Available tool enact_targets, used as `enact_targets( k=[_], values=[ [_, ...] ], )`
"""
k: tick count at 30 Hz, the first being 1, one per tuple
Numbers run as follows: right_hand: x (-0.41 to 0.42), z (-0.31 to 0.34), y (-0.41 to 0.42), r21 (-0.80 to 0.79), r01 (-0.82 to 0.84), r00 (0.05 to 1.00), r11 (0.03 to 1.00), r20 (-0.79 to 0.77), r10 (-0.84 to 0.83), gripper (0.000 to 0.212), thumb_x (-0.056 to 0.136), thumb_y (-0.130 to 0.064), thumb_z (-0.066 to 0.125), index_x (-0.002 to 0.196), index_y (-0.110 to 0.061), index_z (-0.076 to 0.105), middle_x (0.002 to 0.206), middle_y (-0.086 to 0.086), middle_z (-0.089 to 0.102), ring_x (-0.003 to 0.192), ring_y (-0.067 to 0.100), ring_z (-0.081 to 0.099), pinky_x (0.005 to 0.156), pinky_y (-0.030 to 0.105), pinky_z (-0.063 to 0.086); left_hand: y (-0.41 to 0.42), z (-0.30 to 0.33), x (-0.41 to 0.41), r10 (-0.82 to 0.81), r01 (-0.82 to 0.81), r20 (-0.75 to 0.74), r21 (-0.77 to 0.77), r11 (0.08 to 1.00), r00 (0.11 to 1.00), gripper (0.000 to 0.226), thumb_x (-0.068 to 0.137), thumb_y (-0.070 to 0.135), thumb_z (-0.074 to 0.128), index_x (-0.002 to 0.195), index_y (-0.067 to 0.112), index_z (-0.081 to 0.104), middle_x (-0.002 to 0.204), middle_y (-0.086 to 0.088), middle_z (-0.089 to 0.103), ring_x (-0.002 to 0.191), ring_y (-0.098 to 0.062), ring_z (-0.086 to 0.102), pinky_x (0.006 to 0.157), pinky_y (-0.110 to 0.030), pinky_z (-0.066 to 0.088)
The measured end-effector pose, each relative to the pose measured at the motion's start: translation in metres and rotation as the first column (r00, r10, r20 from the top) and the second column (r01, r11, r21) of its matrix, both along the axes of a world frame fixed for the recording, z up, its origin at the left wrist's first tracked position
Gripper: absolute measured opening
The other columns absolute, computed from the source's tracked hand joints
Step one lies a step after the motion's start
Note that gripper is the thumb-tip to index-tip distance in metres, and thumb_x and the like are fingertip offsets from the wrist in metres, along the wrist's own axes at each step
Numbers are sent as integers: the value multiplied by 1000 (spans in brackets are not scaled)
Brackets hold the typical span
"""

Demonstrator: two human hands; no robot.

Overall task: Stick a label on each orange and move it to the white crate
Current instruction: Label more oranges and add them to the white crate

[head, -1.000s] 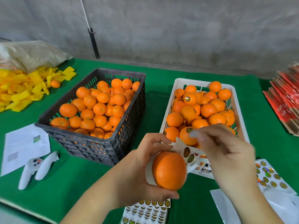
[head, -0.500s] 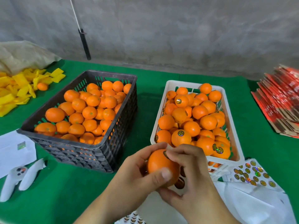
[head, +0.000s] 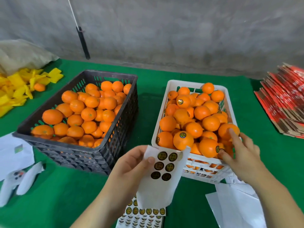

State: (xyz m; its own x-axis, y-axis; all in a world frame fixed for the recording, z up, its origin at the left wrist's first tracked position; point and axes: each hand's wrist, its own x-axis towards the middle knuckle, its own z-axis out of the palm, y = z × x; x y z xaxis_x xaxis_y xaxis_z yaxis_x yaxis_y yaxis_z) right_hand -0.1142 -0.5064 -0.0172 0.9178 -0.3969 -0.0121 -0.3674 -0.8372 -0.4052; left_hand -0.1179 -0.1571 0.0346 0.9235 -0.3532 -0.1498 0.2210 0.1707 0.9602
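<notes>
Orange fruit fills your white crate (head: pixel 171 84) on the right, far past its rim. Your right hand (head: pixel 241 155) rests loosely spread on an orange (head: pixel 227 130) at its near right corner; motion blur hides any grip. Your left hand (head: pixel 131 165) pinches a white label sheet (head: pixel 162 183) with six round labels, its lower edge covering another sheet (head: pixel 144 216) on the table (head: pixel 65 191). The black crate (head: pixel 92 150) sits left.

Hidden, cropped and blurred parts of the labelling table

The right hand (head: pixel 241 155) is motion-blurred, so contact between its fingertips and the oranges in the white crate (head: pixel 195 171) cannot be told. The label strip (head: pixel 162 176) covers part of the crate's near wall. The sticker sheet (head: pixel 143 216) and white paper (head: pixel 236 208) run off the bottom edge; label print is too small to read.
</notes>
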Motion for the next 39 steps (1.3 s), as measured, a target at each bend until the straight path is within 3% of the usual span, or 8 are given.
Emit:
enact_targets(
  k=[4, 9, 14, 19, 24, 27, 34, 39],
  values=[
    [-18, 11, 29, 96, -28, 942, 995, 334, -6, 43, 96, -44, 66, 136, -27, 68, 143, 3, 53, 130, 34, 43, 109, 45, 36, 7, -3, 5, -128, 121, 93, 76, 990, 987, 13, 100, 28, 64, 105, 21, 73, 102, -9, 78, 90, -23, 74, 75, -27, 56],
    [-40, 32, 122, 738, -459, 887, 495, 345, 308, 40, 89, -50, 74, 129, -50, 68, 133, -20, 70, 128, -3, 61, 90, 21, 53, 16, -5, 26, -137, 96, 194, 205, 974, 971, 11, 100, 30, 64, 105, 26, 72, 99, -8, 78, 90, -32, 74, 78, -38, 58],
    [-29, 21, 149, 692, -451, 889, 563, 402, 218, 22, 85, -38, 70, 102, -47, 80, 111, -14, 79, 108, 5, 71, 93, 25, 57, 40, -2, 77, -44, -114, 356, 412, 904, 933, 12, 103, 29, 60, 106, 28, 72, 94, 2, 75, 84, -23, 69, 70, -31, 54],
    [-22, 27, 149, 711, -413, 892, 569, 441, 96, 25, 80, -44, 70, 103, -48, 79, 111, -18, 79, 105, -3, 71, 84, 5, 50, 70, -19, 189, -65, -404, 506, 755, 517, 860, 27, 104, 3, 46, 120, 12, 65, 122, -7, 69, 111, -27, 62, 87, -32, 47],
    [-18, 33, 150, 764, -376, 906, 524, 421, 36, 20, 87, -36, 85, 105, -43, 81, 100, -19, 79, 94, -5, 72, 78, 5, 51, 83, -56, 272, -382, -81, -7, 973, -215, 924, 68, 97, 0, 57, 158, 21, 33, 153, -16, 34, 131, -47, 43, 101, -53, 47],
    [-19, 33, 143, 810, -338, 914, 478, 405, -40, 45, 72, -59, 84, 111, -37, 80, 83, -18, 76, 78, -2, 70, 74, 12, 55, 92, -73, 285, -397, -34, -123, 930, -365, 909, 91, 86, -8, 67, 157, 31, 27, 147, -14, 22, 125, -43, 47, 89, -49, 54],
    [-13, 22, 132, 873, -171, 938, 458, 286, -196, 92, 48, -87, 85, 119, -28, 77, 88, 10, 79, 73, 21, 71, 79, 35, 58, 99, -109, 289, -389, -254, 167, 949, -185, 906, 54, 95, -2, 58, 135, 24, 31, 140, -21, 24, 75, -35, 47, 63, -45, 45],
    [-10, 19, 135, 881, -186, 936, 435, 293, -193, 82, 59, -81, 86, 118, -25, 77, 99, 14, 79, 95, 47, 72, 87, 66, 59, 101, -108, 283, -156, -284, 300, 952, 117, 941, 59, 89, 35, 76, 125, 16, 34, 124, -12, 36, 99, -39, 53, 79, -54, 52]
  ],
)
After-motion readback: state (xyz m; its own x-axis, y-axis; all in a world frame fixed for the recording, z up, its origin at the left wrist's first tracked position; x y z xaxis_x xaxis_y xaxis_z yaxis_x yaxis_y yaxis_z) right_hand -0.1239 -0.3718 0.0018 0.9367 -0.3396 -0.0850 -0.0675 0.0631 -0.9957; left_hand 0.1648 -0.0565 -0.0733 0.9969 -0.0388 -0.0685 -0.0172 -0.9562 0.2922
